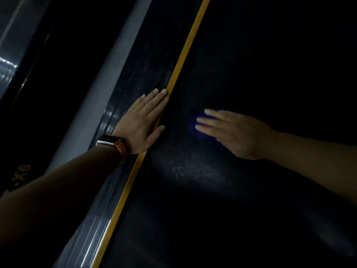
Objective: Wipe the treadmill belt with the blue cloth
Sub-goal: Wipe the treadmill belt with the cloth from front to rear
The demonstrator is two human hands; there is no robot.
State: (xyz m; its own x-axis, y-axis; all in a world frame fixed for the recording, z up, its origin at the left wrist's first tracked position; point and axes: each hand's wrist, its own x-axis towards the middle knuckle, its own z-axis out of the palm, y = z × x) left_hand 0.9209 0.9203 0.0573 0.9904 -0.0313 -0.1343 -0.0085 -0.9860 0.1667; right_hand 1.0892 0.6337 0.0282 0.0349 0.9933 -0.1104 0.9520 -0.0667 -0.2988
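The dark textured treadmill belt (222, 190) fills the middle and right of the dim view. My right hand (231, 130) lies flat on the belt with straight fingers pressing the blue cloth (199, 115), of which only a faint blue patch shows around the fingertips. My left hand (144, 120) rests flat on the black side rail (135, 74), fingers straight, fingertips at the yellow stripe (185, 55) along the belt's left edge. A watch with an orange band sits on my left wrist.
A grey frame strip (108, 89) runs diagonally left of the side rail. Beyond it the floor is dark, with a lit reflective patch (7, 68) at the far left. The scene is very dim.
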